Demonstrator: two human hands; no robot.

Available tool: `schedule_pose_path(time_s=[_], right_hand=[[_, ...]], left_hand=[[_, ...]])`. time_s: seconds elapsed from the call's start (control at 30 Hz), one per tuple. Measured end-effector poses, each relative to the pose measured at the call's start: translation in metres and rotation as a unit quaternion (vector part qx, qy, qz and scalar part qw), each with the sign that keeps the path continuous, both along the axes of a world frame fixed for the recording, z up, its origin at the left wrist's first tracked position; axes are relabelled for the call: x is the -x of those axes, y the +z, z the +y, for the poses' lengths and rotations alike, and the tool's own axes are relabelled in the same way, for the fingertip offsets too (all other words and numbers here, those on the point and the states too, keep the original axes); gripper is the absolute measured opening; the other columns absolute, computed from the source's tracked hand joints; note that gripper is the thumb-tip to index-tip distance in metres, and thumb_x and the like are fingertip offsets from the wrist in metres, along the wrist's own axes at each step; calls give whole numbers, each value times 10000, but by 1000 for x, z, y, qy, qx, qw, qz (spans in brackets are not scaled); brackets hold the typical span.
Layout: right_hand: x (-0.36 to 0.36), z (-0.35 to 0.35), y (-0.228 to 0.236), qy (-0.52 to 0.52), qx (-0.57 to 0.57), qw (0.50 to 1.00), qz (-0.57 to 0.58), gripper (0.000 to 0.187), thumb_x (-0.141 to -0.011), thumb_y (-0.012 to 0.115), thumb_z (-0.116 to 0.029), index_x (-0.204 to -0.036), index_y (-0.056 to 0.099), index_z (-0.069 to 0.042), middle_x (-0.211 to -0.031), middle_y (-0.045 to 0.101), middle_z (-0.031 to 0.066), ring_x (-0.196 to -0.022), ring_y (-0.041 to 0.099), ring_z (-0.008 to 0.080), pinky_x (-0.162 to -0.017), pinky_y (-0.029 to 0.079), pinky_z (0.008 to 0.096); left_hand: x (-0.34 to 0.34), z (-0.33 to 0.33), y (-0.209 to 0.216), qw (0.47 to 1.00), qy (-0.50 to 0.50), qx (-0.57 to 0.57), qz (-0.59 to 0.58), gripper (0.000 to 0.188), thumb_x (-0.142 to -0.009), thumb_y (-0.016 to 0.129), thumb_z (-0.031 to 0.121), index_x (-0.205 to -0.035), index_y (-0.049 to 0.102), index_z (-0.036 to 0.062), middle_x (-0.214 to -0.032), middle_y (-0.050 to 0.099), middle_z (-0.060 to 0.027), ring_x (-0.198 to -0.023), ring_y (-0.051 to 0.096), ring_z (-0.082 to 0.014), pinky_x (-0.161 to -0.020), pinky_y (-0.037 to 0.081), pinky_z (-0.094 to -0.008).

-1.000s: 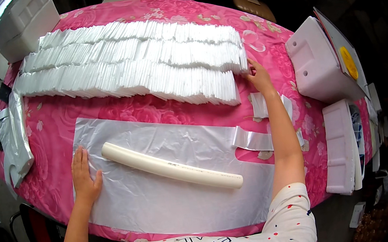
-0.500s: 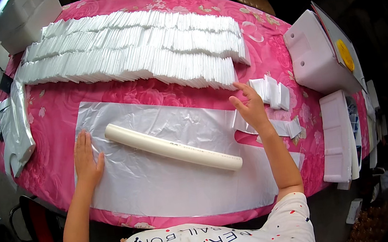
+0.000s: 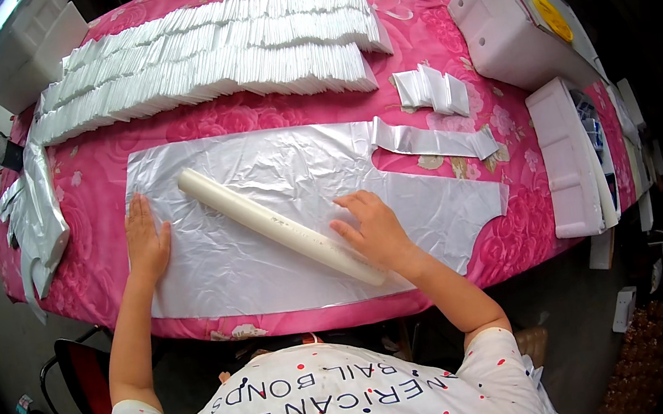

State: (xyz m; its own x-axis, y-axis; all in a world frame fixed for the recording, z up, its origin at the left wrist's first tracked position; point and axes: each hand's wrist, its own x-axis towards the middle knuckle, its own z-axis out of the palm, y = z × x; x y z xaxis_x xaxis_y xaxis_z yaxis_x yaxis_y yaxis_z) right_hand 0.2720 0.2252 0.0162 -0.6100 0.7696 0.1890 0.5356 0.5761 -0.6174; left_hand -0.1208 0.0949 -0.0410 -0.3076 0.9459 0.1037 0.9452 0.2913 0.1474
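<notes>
A white plastic vest-style carrier bag (image 3: 227,275) lies spread on the table, its handle straps toward the right. Slantwise across it rests a cream plastic pipe (image 3: 266,218), far end to the left, near end to the right. My left hand (image 3: 149,239) is pressed flat on the bag's left edge, fingers together and stretched out. Over the bag, just beyond the pipe's near end, is my right hand (image 3: 372,228). Its fingers are a little bent, with thumb apart and nothing held. Whether it touches the bag or pipe I cannot tell.
Long rows of folded white packets (image 3: 205,77) fill the table's far side. A few folded pieces (image 3: 433,91) lie beyond the straps. White foam boxes (image 3: 504,25) stand at right, another (image 3: 34,49) at far left. Loose bags (image 3: 44,220) hang over the left edge of the pink tablecloth (image 3: 97,271).
My right hand has moved left and nearer, from beside the straps to the pipe's near end. The pipe slants more steeply. My left hand stays on the bag's edge; the view has shifted.
</notes>
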Motion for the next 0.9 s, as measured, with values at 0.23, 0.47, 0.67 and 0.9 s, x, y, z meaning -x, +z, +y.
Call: schedule_pose_path(time_s=[0.23,0.47,0.67,0.9], right_hand=[[-25,145,-9,-149,-85,977,-127,469,-651,763,-365,-909,594,-12,-918,573,147,-890,535,300,-780,447,396],[-31,175,13,4,101,983,-156,390,-598,783,-329,-663,580,-3,-641,589,119,-744,588,282,-671,472,352],[-40,177,21,-1,244,953,-181,391,-577,768,-330,-766,650,-8,-700,637,126,-762,618,261,-727,473,340],[-74,174,28,72,38,973,-215,318,-636,730,-276,-766,652,5,-683,640,100,-808,591,236,-1012,291,430]], left_hand=[[5,2,-1,1000,-9,-9,-8,668,-882,475,281,-1408,182,-8,-1473,183,-175,-1367,165,-309,-1098,135,-440],[6,-2,-1,1000,6,8,-5,673,-863,485,250,-1408,184,-7,-1475,181,-171,-1369,162,-302,-1107,116,-422],[8,-2,-2,1000,-1,-5,0,680,-846,497,228,-1409,193,-2,-1476,185,-162,-1370,161,-296,-1109,110,-414],[10,-3,-6,1000,5,-11,4,660,-848,487,188,-1416,195,22,-1481,187,-142,-1370,161,-295,-1110,110,-413]])
